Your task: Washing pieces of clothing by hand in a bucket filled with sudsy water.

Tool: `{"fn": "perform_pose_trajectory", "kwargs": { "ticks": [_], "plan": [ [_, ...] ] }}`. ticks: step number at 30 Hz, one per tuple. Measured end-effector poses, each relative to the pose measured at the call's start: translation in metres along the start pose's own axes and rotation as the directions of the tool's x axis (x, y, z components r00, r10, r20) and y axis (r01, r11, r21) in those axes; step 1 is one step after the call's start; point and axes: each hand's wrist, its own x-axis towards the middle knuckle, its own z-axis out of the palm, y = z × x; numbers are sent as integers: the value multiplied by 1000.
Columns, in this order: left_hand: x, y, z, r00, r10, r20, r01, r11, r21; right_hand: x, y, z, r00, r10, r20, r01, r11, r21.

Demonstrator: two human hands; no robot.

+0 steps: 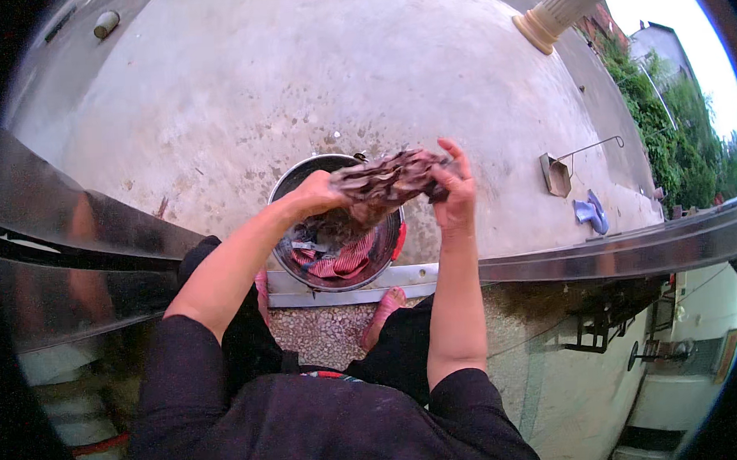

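Observation:
Between my two hands stretches a bunched, wrinkled piece of dark, pinkish-brown cloth (pixel 391 178), slightly blurred. My left hand (pixel 318 194) is closed on its left end. At the other end my right hand (pixel 455 189) grips the cloth between thumb and fingers, with one finger sticking up. Below it stands a round bucket (pixel 398 238) with a pale rim and a red patch on its right side. Inside lies red-and-white striped cloth (pixel 349 260) along with darker pieces. The held cloth and my left hand hide part of the bucket's far side.
The bucket stands against a metal door sill (pixel 346 282), near my pink sandals (pixel 382 316). Metal door panels (pixel 96 217) flank me. To the right on the concrete lie a long-handled dustpan (pixel 557 176) and blue shoes (pixel 591 212). A column (pixel 569 11) rises farther back.

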Motion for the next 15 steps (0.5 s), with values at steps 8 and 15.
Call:
{"fn": "perform_pose_trajectory", "kwargs": {
  "ticks": [8, 15],
  "plan": [
    [-18, 11, 27, 934, -346, -91, -22, 200, -980, -13, 76, -32, 958, 279, 66, -273, 959, -80],
    [-16, -49, 40, 894, -342, -291, -169, 343, -924, -48, 125, 69, 845, -312, 434, 504, 193, -842]
  ]
}}
